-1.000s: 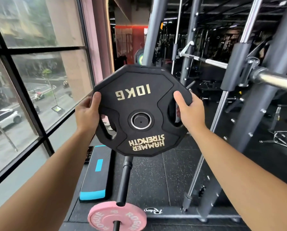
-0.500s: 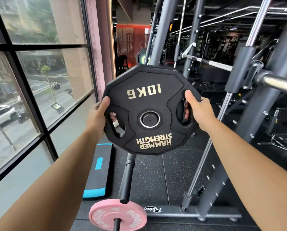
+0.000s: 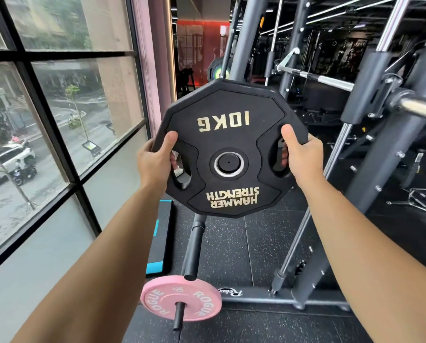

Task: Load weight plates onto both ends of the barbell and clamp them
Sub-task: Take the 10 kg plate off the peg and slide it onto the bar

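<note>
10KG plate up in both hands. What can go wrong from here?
The black 10KG plate is held up by the left hand and right hand; a slip would likely drop it on the black bar and pink plate below.
Fingers reach through its side cut-outs, so they could get pinched when it seats on a sleeve.
The centre hole shows only a dark disc; whether a sleeve sits in it is unclear, so a skewed push may jam.

The black speckled rubber floor (image 3: 231, 243) carries a black-and-blue step platform (image 3: 163, 238) by the window. A pink round weight plate (image 3: 162, 300) on a black bar (image 3: 193, 248) sits just beside the grey steel rack base (image 3: 268, 295).
</note>
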